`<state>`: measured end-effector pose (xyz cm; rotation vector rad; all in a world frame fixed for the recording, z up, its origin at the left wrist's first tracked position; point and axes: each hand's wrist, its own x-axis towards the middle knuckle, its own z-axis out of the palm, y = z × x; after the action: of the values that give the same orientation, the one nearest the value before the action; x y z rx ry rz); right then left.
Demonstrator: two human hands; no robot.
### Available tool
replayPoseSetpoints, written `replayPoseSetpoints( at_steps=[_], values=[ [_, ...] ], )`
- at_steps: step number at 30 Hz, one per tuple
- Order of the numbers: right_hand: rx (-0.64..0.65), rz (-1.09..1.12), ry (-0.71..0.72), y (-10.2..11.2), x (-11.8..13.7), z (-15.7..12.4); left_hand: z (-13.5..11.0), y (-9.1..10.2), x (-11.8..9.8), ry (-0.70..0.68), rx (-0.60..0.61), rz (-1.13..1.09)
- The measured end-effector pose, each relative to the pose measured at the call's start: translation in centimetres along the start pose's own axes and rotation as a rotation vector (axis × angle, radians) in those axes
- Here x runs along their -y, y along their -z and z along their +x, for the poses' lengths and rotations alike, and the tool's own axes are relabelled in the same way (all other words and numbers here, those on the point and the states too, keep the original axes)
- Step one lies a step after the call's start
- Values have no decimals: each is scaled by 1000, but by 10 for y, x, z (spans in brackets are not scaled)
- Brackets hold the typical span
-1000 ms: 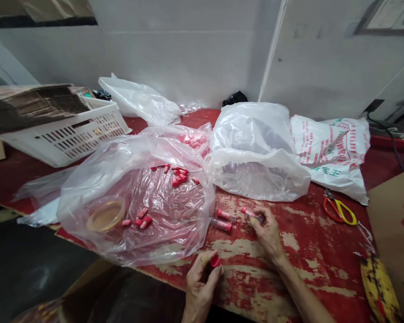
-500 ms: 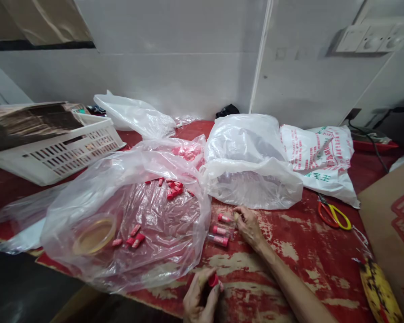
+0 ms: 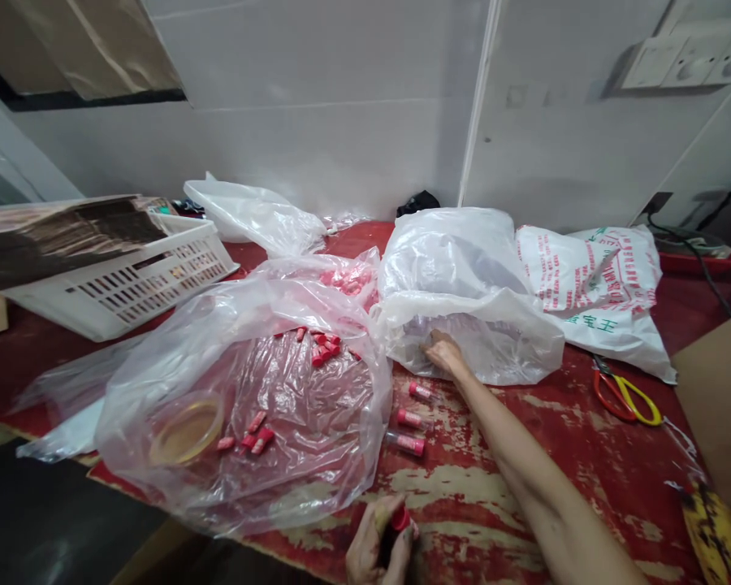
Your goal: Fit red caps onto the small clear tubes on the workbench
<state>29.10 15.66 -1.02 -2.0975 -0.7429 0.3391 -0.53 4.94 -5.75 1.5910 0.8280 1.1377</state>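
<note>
Near the table's front edge, my left hand [image 3: 374, 543] is closed around a red cap [image 3: 400, 518], its hollow end facing up. My right hand [image 3: 446, 354] reaches into the mouth of a white plastic bag [image 3: 493, 357] that holds clear tubes; its fingers are too blurred to read. Between the hands lie three clear tubes with red printed caps, the nearest tube [image 3: 407, 443] at the front of the row. To the left spreads an open clear plastic bag [image 3: 317, 487], with several loose red caps [image 3: 324, 351] and a tape roll [image 3: 188, 431] inside or under its film.
Scissors [image 3: 627, 398] with red and yellow handles lie at the right, beside a cardboard box [image 3: 722, 366] and a spotted banana [image 3: 715, 532]. A printed white sack [image 3: 590, 284] stands behind them. A white plastic basket [image 3: 115, 301] with stacked brown sheets occupies the far left.
My right hand has moved from beside the capped tubes up into the white bag's mouth. My left hand still holds the red cap. The view has shifted slightly.
</note>
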Motion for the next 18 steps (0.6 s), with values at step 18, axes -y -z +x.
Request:
replayPoseSetpoints(
  at_steps=[18],
  values=[
    [152,872,-150,86,-66,-265,-1,-24,-47,651,58,-480]
  ],
)
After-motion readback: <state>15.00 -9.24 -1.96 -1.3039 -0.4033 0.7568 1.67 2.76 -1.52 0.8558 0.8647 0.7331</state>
